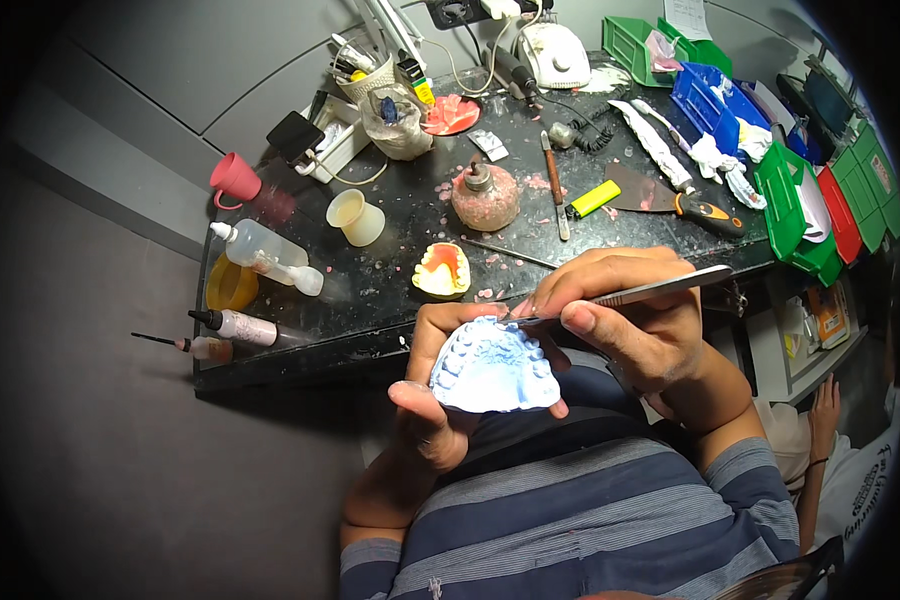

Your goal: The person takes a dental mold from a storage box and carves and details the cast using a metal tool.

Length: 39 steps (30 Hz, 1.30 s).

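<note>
Before you: left hand [438, 430] cradles the pale dental cast [495, 372], toothed side facing you, seemingly for steadiness | right hand [645, 325] pinches the metal tool [670, 287] low, likely for control, by the cast's front | yellow model [438, 288] beyond, on the bench [380, 280].

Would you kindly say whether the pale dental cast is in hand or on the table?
In hand: the left hand grips the cast in front of the table.

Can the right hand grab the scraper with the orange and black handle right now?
Probably not yet: the right hand is holding a metal tool at the teeth model. Nothing seems to block the scraper, though.
</note>
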Tool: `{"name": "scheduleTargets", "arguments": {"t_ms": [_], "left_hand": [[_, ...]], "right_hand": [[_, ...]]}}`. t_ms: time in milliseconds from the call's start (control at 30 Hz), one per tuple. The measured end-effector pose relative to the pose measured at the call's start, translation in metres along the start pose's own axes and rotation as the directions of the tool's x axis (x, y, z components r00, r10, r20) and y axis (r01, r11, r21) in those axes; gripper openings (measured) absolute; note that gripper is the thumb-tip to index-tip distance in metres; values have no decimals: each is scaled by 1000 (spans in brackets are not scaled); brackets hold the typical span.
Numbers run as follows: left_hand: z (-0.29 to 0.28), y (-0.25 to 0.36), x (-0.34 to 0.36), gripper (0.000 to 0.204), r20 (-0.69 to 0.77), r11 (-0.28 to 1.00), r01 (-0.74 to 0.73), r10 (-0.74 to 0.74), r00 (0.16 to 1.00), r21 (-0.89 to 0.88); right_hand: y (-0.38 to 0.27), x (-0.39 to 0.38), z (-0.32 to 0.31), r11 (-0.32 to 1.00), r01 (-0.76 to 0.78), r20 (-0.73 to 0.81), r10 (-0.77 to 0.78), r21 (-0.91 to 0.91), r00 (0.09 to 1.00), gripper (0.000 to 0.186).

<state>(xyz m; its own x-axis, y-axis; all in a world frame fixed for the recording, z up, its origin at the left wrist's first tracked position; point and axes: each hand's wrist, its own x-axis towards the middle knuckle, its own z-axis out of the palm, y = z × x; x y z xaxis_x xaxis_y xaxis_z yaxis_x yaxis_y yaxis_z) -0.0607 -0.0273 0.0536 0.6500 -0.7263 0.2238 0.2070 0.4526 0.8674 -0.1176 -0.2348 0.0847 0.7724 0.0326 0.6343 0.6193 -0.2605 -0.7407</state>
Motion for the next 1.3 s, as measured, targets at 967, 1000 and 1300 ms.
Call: {"name": "scheduleTargets", "arguments": {"t_ms": [967, 1000, 1300], "left_hand": [[-4, -6, 2, 97, 5, 1000, 2, -2, 1000, 0], [-4, -6, 2, 96, 21, 1000, -3, 3, 1000, -27], [-7, -11, 3, 92, 49, 992, -17, 23, 998, -128]], "right_hand": [[9, -8, 10, 975, -125, -104, 145, 181, 984, 16], [9, -8, 9, 976, -124, -103, 145, 181, 984, 16], [14, -12, 5, 981, -111, -49, 120, 159, 992, 16]]}}
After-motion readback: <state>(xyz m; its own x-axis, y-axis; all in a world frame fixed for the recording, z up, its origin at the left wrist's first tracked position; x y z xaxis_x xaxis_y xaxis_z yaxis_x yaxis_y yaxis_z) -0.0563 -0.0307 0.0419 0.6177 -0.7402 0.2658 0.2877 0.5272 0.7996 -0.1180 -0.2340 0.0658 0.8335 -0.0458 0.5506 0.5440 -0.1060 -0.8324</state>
